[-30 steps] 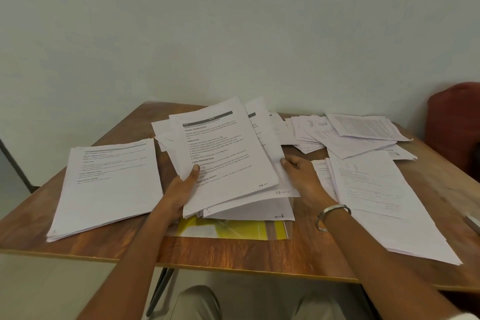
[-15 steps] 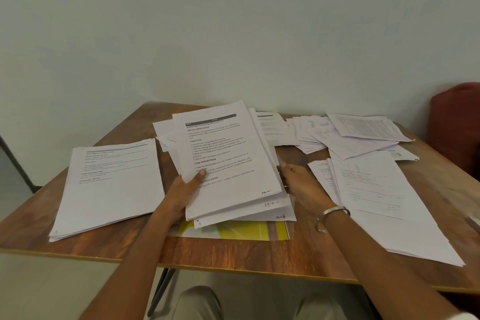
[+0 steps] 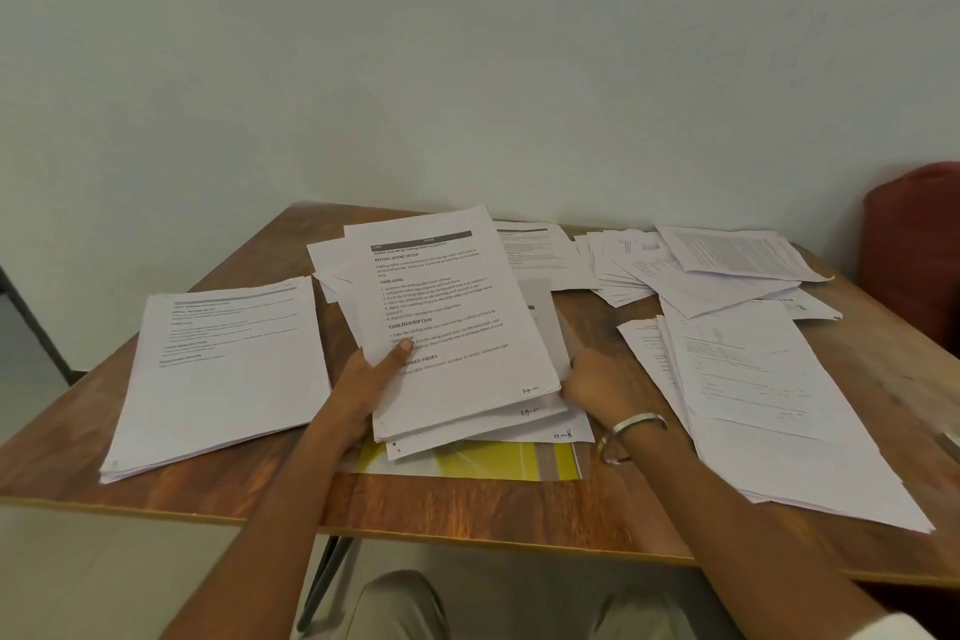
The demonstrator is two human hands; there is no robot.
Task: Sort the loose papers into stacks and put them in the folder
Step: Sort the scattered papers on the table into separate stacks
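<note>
- Head view: the middle sheaf of printed sheets (image 3: 447, 327) lies fanned on the wooden surface (image 3: 467, 509), covering most of a yellow folder (image 3: 483, 463).
- The left hand (image 3: 363, 385) holds the sheaf's left edge, thumb on the top page; the other fingers are hidden beneath.
- The right hand (image 3: 597, 385) holds the right edge, fingers tucked under and unseen.
- The sheets look light, limp and slippery, likely to splay; gripping both long edges and squaring seems wise.
- A neat stack (image 3: 218, 369) lies left, loose papers (image 3: 727, 276) behind and right.
</note>
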